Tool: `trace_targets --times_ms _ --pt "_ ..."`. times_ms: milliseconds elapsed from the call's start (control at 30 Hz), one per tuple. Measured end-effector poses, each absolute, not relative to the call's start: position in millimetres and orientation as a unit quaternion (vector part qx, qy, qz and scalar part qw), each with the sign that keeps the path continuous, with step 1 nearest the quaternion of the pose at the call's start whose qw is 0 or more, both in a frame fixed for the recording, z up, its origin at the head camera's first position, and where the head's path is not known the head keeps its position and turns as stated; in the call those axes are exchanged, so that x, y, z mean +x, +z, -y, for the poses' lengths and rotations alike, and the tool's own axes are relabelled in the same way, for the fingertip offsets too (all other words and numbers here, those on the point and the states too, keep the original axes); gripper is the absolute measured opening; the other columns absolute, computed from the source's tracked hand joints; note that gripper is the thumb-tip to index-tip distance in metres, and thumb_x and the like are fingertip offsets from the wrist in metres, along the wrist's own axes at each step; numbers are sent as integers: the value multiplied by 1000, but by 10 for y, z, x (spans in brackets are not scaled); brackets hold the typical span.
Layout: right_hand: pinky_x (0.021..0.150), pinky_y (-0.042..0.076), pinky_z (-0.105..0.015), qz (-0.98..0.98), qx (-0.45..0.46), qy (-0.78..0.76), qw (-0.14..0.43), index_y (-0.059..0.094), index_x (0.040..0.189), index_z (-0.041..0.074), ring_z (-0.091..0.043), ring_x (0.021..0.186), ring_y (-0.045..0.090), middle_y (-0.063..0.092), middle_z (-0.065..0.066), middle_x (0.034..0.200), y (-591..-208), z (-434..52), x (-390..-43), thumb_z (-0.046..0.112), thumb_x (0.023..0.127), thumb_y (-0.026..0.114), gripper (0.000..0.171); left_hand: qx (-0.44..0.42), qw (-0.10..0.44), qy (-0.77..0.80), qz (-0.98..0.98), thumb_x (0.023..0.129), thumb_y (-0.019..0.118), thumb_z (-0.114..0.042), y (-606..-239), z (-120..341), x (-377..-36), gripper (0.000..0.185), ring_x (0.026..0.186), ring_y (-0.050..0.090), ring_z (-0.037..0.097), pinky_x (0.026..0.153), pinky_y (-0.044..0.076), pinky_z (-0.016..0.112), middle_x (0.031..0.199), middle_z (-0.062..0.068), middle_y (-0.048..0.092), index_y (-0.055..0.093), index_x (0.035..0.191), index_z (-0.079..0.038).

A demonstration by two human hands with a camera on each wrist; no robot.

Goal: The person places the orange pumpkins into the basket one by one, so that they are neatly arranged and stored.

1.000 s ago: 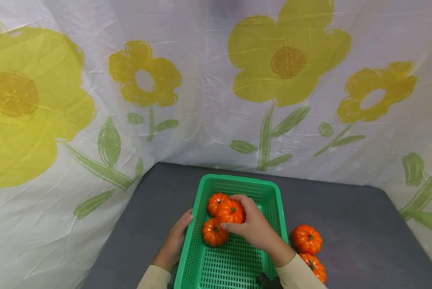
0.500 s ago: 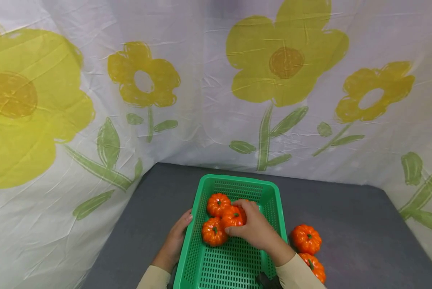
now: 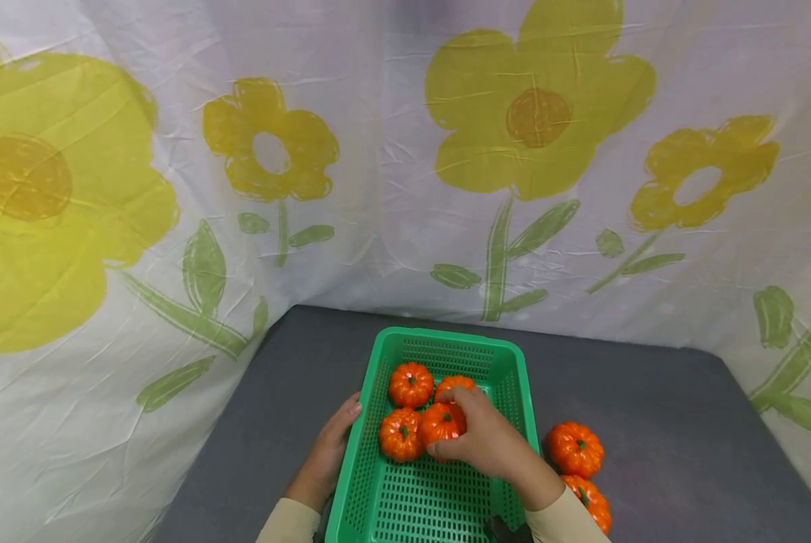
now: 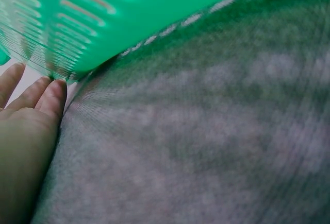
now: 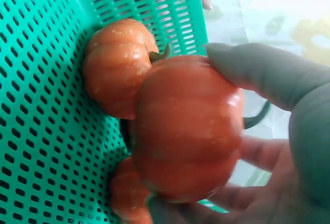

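In the head view a green plastic basket [image 3: 446, 336] holds several small orange pumpkins. My right hand [image 3: 490, 441] grips one pumpkin [image 3: 438, 424] between thumb and fingers, inside the basket. Left of it sits another pumpkin [image 3: 399, 437]; behind are a pumpkin [image 3: 411, 385] at the back left and one [image 3: 454, 385] at the back right, partly covered by my fingers. The right wrist view shows the gripped pumpkin [image 5: 188, 126] with its green stem toward my palm. My left hand [image 3: 329, 445] rests against the basket's left side, its extended fingers [image 4: 54, 98] touching the wall from outside.
Two more pumpkins lie on the dark grey table [image 3: 677, 452] right of the basket: one farther back [image 3: 575, 449], one nearer [image 3: 587, 499] and partly behind my right sleeve. A white cloth [image 3: 392, 249] with yellow flowers hangs behind and beside the table.
My right hand has moved the gripped pumpkin toward me and slightly right inside the basket, uncovering the pumpkin at the back right. My left hand stays at the basket's side.
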State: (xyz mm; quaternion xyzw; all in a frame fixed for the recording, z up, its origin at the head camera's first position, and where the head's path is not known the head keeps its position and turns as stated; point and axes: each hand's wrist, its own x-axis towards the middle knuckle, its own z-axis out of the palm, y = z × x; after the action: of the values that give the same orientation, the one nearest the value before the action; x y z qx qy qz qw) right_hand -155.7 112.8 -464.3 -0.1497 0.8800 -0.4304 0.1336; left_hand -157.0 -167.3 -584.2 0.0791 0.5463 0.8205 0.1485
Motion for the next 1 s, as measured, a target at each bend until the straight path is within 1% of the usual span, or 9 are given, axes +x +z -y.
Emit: trace_targets --times_ms 133,300,400,567,667,800,933,1000 --pt "88 52 -55 -886 -139 -411 165 63 139 -1 -33 109 58 57 -19 135 -4651 -1160 -1559 23 82 96 69 84 146 823 -543 119 34 -37 -5852 1672 -1576 62 133 57 31 105 53 47 163 30 36 25 171 -5" --pt "88 51 -54 -890 -139 -396 181 64 138 -5 -32 107 58 63 -15 128 -4707 -1191 -1565 17 79 96 71 71 145 821 -547 119 35 -38 -5854 1666 -1572 63 135 56 31 106 53 46 166 28 35 25 172 -6" --pt "88 52 -54 -889 -146 -390 189 64 138 -6 -32 107 58 64 -15 127 -4742 -1198 -1570 14 79 96 70 71 146 821 -548 119 35 -38 -5850 1665 -1569 62 135 56 31 106 53 46 167 27 34 25 172 -6" --pt "91 51 -58 -895 -137 -374 198 66 136 1 -35 114 57 61 -18 133 -4779 -1196 -1583 14 79 98 66 85 147 823 -542 119 34 -37 -5844 1667 -1572 62 136 55 32 107 52 47 167 28 33 25 171 -6" --pt "88 51 -57 -897 -130 -371 202 66 135 3 -35 110 58 59 -19 132 -4798 -1186 -1586 13 78 98 66 85 146 823 -542 119 35 -37 -5841 1668 -1571 62 137 55 32 107 52 47 167 28 33 25 171 -6" --pt "86 52 -57 -901 -121 -362 204 65 138 4 -35 107 59 58 -23 135 -4820 -1171 -1588 11 76 99 71 80 146 820 -547 119 36 -38 -5840 1668 -1571 63 138 54 33 107 52 48 168 28 33 25 172 -6" --pt "88 53 -59 -906 -110 -356 200 65 141 6 -38 113 61 56 -27 142 -4830 -1162 -1585 9 73 100 77 81 147 820 -548 119 35 -39 -5845 1668 -1575 63 139 53 33 107 52 47 168 28 33 24 172 -6" --pt "87 54 -58 -906 -107 -360 196 65 142 6 -38 111 61 55 -28 142 -4832 -1156 -1582 7 72 101 78 84 147 820 -547 119 34 -39 -5851 1667 -1579 63 139 53 33 108 51 47 167 28 32 24 172 -6"
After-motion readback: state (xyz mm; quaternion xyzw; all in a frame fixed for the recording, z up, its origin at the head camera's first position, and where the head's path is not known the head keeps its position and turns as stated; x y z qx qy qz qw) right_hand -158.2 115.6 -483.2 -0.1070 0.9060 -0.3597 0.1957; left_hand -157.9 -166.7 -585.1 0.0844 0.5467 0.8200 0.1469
